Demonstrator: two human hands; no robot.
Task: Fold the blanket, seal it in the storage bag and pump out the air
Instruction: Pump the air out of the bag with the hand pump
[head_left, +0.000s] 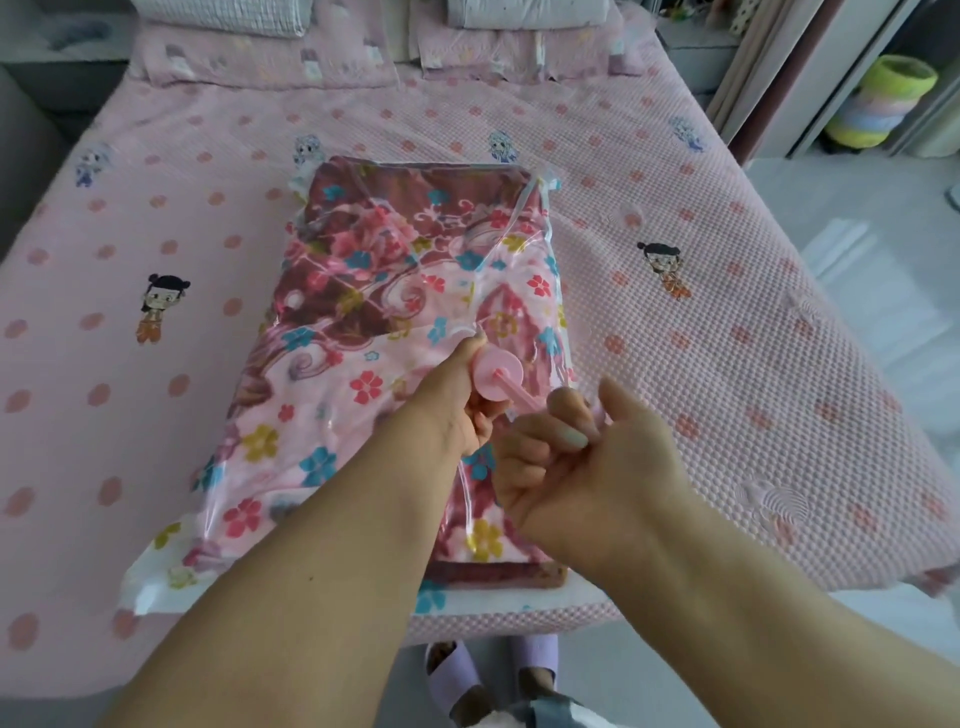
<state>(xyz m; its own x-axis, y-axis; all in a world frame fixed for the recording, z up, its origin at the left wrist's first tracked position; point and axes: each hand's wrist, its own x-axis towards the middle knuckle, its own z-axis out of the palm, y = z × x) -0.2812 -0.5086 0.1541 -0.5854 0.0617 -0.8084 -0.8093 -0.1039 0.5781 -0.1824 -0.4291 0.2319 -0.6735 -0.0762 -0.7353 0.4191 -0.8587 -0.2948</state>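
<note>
A folded blanket (395, 270) with a pink and maroon flower print lies inside a clear plastic storage bag (156, 566) on the bed. A pink hand pump (498, 379) stands on the bag near its middle right. My left hand (457, 405) grips the pump's round body from the left. My right hand (576, 462) is curled round the pump's handle, with the thin pink rod stretched out between the two hands. The bag's film is wrinkled over the blanket.
The bed (727, 338) has a pink dotted cover with cartoon figures. Pillows (228, 15) lie at the far end. A stack of coloured rings (878, 104) stands by the wall on the right. Purple slippers (457, 675) show at the bed's near edge.
</note>
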